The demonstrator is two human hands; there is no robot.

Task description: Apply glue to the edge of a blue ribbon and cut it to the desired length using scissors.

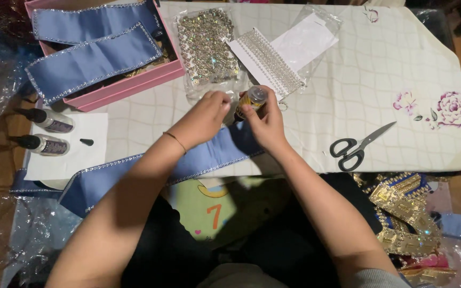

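Observation:
My right hand (265,121) grips a small glue bottle (251,101) with a clear rounded base and a yellow label, held tilted over the table. My left hand (205,117) is right beside it, fingers pinched near the bottle's tip; what they pinch is hidden. Under both hands lies a blue satin ribbon (134,173) edged with rhinestone trim, running off the table's near edge to the left. A thin bracelet sits on my left wrist.
A pink box (129,85) holding more blue ribbon stands at the back left. Bags of rhinestones (206,45) and pearl trim (270,61) lie behind my hands. Two dark-capped glue bottles (46,133) rest on white paper at left. Black scissors (356,148) lie right. Gold trims (404,213) sit below the table edge.

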